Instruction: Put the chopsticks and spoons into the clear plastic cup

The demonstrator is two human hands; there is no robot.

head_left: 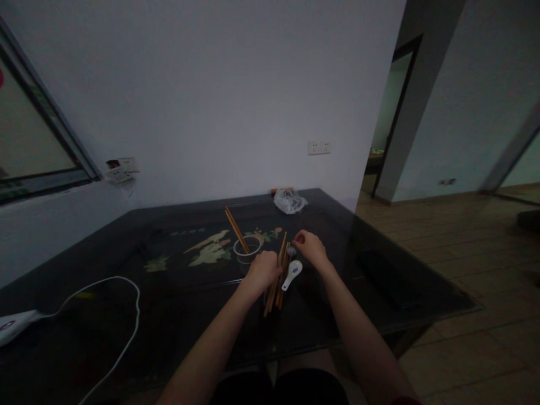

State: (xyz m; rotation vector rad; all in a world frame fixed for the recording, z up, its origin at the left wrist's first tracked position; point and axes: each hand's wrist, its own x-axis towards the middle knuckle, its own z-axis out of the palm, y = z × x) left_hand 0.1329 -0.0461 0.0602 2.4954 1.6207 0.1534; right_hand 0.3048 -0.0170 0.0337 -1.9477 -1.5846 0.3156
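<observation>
My left hand (262, 271) is closed round a bundle of wooden chopsticks (278, 278) that slant from near my body up toward the far side. Just beyond it stands a clear glass cup (248, 251) with a couple of chopsticks (236, 229) leaning out of it to the left. My right hand (310, 246) hovers to the right of the bundle, fingers curled in a pinch near the chopstick tips; what it holds, if anything, is too small to see. A white ceramic spoon (292, 274) lies on the table between my hands.
The dark glass-topped table (177, 315) has a painted floral inlay. A crumpled clear plastic bag (289, 201) sits at its far edge by the wall. A white cable (122, 315) and white device (14, 325) lie at left. Tiled floor and a doorway are at right.
</observation>
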